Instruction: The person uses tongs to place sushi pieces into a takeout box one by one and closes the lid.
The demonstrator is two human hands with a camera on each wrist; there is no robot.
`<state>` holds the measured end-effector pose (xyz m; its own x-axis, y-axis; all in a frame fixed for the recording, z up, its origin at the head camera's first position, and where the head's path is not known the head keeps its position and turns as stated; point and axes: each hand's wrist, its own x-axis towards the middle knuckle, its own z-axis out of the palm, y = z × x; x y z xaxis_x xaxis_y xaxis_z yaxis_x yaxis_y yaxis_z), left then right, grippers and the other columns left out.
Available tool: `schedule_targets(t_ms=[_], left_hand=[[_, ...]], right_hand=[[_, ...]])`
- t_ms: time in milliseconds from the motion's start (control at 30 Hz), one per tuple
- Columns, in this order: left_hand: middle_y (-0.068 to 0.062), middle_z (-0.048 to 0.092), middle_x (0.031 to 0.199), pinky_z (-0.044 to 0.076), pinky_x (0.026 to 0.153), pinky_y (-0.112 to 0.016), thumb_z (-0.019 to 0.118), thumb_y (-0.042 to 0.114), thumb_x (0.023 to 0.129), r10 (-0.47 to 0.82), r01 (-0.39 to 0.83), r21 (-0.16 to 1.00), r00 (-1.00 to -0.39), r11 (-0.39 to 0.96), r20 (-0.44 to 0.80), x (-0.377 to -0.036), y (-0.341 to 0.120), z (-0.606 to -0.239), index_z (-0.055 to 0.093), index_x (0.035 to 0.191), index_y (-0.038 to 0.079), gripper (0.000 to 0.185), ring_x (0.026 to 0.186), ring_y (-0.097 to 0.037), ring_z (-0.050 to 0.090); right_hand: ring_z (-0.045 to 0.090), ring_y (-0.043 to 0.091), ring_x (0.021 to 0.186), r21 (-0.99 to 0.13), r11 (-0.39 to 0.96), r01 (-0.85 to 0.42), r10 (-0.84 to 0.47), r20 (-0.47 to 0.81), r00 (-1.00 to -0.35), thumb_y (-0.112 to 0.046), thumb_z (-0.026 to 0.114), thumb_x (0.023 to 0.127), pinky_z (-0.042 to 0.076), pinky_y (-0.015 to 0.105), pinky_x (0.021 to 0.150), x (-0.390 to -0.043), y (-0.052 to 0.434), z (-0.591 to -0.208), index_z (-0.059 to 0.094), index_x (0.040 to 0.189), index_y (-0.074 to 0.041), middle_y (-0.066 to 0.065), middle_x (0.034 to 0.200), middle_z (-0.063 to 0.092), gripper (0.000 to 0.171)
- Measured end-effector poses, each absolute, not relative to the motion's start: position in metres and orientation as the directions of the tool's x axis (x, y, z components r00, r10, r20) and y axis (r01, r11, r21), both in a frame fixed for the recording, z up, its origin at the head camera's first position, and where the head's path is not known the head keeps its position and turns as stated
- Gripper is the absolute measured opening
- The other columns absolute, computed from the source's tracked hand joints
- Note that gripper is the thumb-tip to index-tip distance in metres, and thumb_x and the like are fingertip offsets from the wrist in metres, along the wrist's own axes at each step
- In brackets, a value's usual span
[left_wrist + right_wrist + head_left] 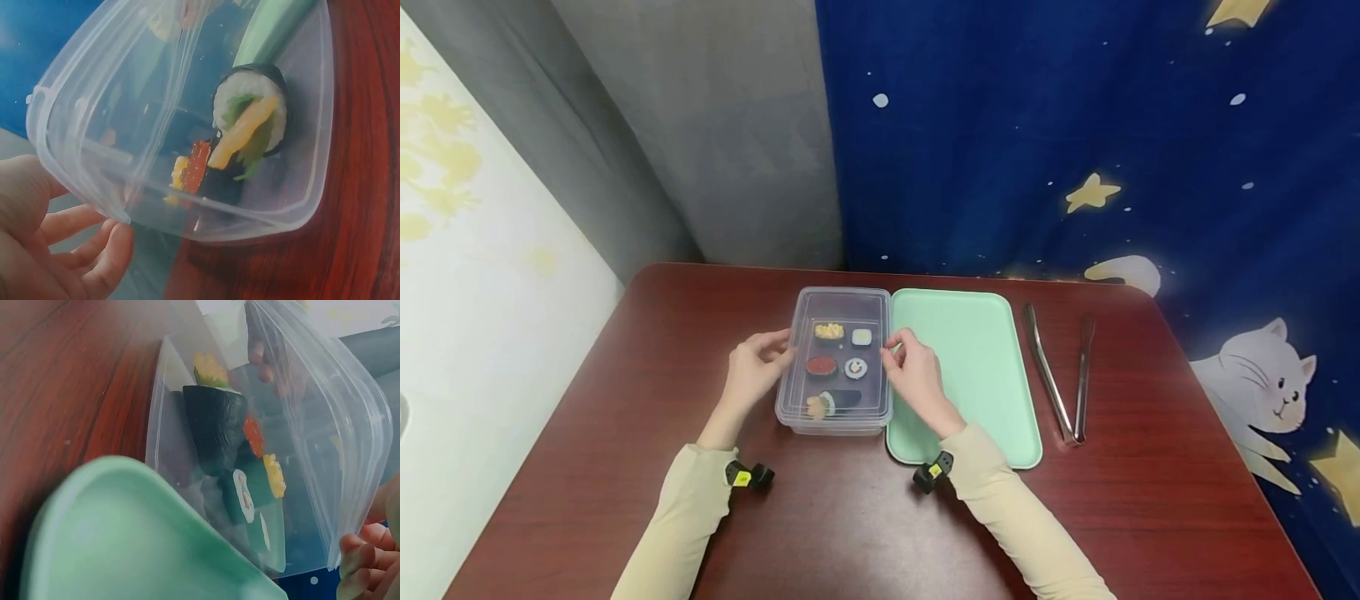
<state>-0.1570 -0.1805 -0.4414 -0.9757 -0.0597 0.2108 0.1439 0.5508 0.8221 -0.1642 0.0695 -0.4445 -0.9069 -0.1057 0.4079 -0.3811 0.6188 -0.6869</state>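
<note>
We have both hands at the lid point(842, 350) of the clear sushi box point(833, 422): left hand point(755, 369) and right hand point(913, 372) pinch opposite edges. Lifting it off evenly seems next.

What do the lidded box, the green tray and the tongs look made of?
Lidded box: clear, slightly glossy plastic by the look; the sushi pieces show through the lid and walls.
Green tray: matte mint plastic or silicone, with an even colour and a rounded moulded rim; I cannot tell which.
Tongs: probably steel; thin, grey and reflective.
</note>
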Motion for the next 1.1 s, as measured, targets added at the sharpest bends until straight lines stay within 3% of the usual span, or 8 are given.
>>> schedule_targets(t_ms=[167, 300, 500, 567, 667, 833, 1100], left_hand=[[-0.019, 0.066, 0.100, 0.057, 0.060, -0.027, 0.068, 0.016, 0.086, -0.003, 0.063, 0.858, -0.997, 0.510, 0.075, -0.162, -0.187, -0.437, 0.062, 0.119, 0.002, 0.036, 0.077, -0.028, 0.066], [-0.024, 0.065, 0.106, 0.059, 0.070, -0.039, 0.064, 0.019, 0.090, 0.025, -0.038, 0.905, -0.998, 0.423, -0.054, -0.183, -0.198, -0.427, 0.058, 0.121, -0.002, 0.038, 0.082, -0.030, 0.066], [-0.028, 0.059, 0.115, 0.059, 0.072, -0.031, 0.055, 0.022, 0.095, 0.086, -0.148, 0.928, -0.979, 0.342, -0.187, -0.237, -0.201, -0.420, 0.050, 0.127, -0.008, 0.044, 0.082, -0.019, 0.066], [-0.027, 0.060, 0.113, 0.059, 0.072, -0.029, 0.055, 0.026, 0.095, 0.099, -0.188, 0.921, -0.967, 0.341, -0.234, -0.252, -0.197, -0.421, 0.050, 0.127, -0.008, 0.047, 0.079, -0.015, 0.066], [-0.024, 0.061, 0.108, 0.059, 0.072, -0.030, 0.057, 0.029, 0.094, 0.103, -0.243, 0.908, -0.950, 0.342, -0.293, -0.268, -0.193, -0.423, 0.051, 0.125, -0.009, 0.049, 0.077, -0.014, 0.065], [-0.017, 0.061, 0.101, 0.059, 0.071, -0.029, 0.058, 0.024, 0.094, 0.095, -0.280, 0.875, -0.935, 0.394, -0.342, -0.279, -0.190, -0.423, 0.056, 0.117, -0.007, 0.039, 0.075, -0.013, 0.064], [-0.012, 0.060, 0.090, 0.059, 0.067, -0.027, 0.060, 0.013, 0.092, 0.095, -0.272, 0.875, -0.937, 0.400, -0.335, -0.284, -0.188, -0.420, 0.059, 0.105, -0.010, 0.027, 0.066, -0.012, 0.063]], right_hand=[[0.044, 0.007, 0.047, -0.712, 0.589, -0.383, -0.124, 0.389, -0.913, -0.007, 0.066, 0.083, 0.038, 0.022, 0.042, -0.167, 0.074, -0.445, 0.057, 0.087, -0.005, 0.000, 0.055, 0.052, 0.010], [0.047, 0.013, 0.051, -0.787, 0.552, -0.277, -0.067, 0.289, -0.955, -0.010, 0.066, 0.085, 0.042, 0.025, 0.046, -0.178, 0.077, -0.441, 0.059, 0.094, -0.002, 0.004, 0.061, 0.054, 0.014], [0.059, 0.021, 0.066, -0.900, 0.431, 0.056, 0.094, -0.017, -0.995, -0.022, 0.062, 0.090, 0.046, 0.022, 0.054, -0.222, 0.075, -0.434, 0.060, 0.111, -0.002, 0.014, 0.084, 0.065, 0.029], [0.059, 0.023, 0.066, -0.920, 0.363, 0.148, 0.116, -0.113, -0.987, -0.028, 0.060, 0.091, 0.045, 0.020, 0.052, -0.235, 0.073, -0.433, 0.062, 0.109, -0.004, 0.014, 0.087, 0.066, 0.031], [0.054, 0.018, 0.059, -0.927, 0.300, 0.225, 0.109, -0.201, -0.974, -0.034, 0.060, 0.091, 0.040, 0.019, 0.045, -0.252, 0.069, -0.435, 0.063, 0.096, -0.004, 0.009, 0.077, 0.063, 0.030], [0.044, 0.010, 0.048, -0.904, 0.382, 0.192, 0.101, -0.165, -0.981, -0.030, 0.065, 0.088, 0.035, 0.020, 0.042, -0.264, 0.064, -0.436, 0.061, 0.078, -0.006, -0.001, 0.060, 0.052, 0.026], [0.051, 0.017, 0.069, -0.855, 0.501, 0.135, 0.147, -0.069, -0.987, -0.024, 0.066, 0.087, 0.039, 0.023, 0.054, -0.267, 0.058, -0.432, 0.059, 0.069, -0.008, 0.003, 0.073, 0.060, 0.025]])
